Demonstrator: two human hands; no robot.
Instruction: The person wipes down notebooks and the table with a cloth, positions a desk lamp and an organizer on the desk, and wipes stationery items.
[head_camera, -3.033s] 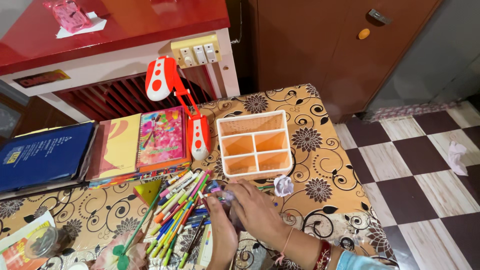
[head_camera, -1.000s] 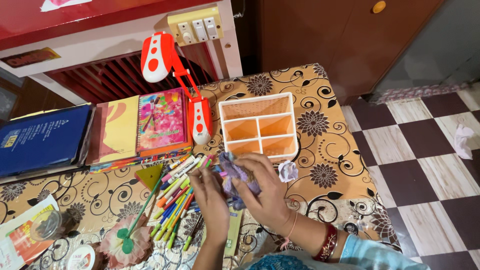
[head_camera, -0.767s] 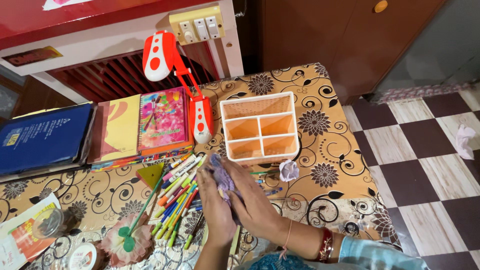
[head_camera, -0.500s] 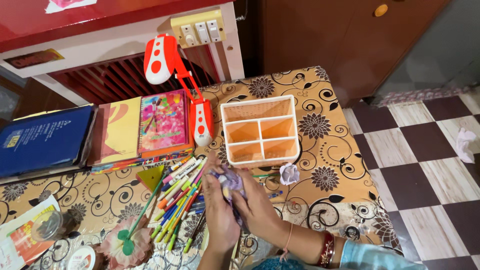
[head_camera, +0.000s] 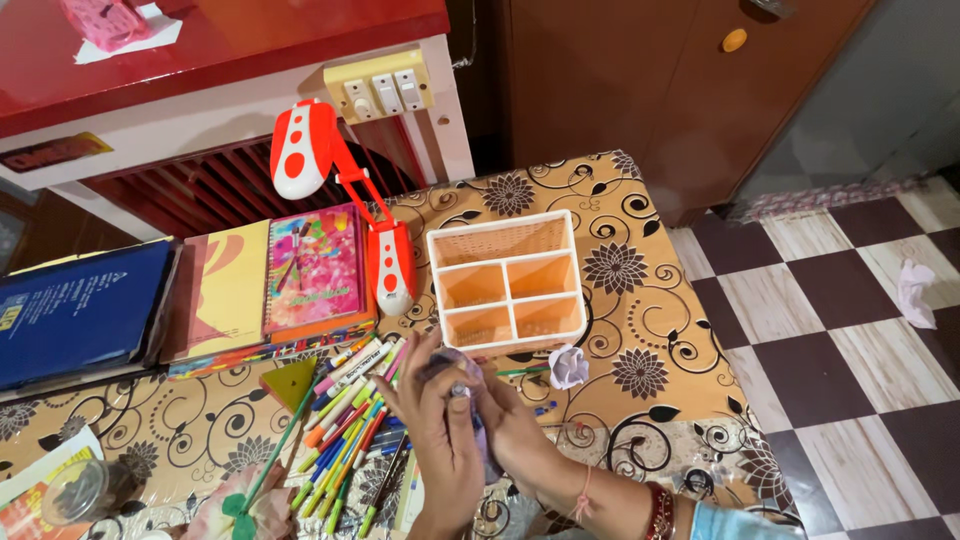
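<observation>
1. Brown flowery cloth covered the table (head_camera: 640, 230) in the middle of the frame, with a checkered floor at the right.
2. Both hands sat low in the middle. The left hand (head_camera: 440, 440) and the right hand (head_camera: 515, 430) were pressed together around a small purple cloth (head_camera: 462, 372).
3. A moment earlier the cloth was spread wider and held up near the white organizer (head_camera: 507, 281). Now it was bunched up small between the palms, with one thin pen-like thing poking out of it.
4. That looked like rubbing or wiping, still going on.
5. Lots of coloured pens (head_camera: 350, 420) lay just left of the hands. A crumpled white paper ball (head_camera: 567, 366) lay just to the right.
</observation>
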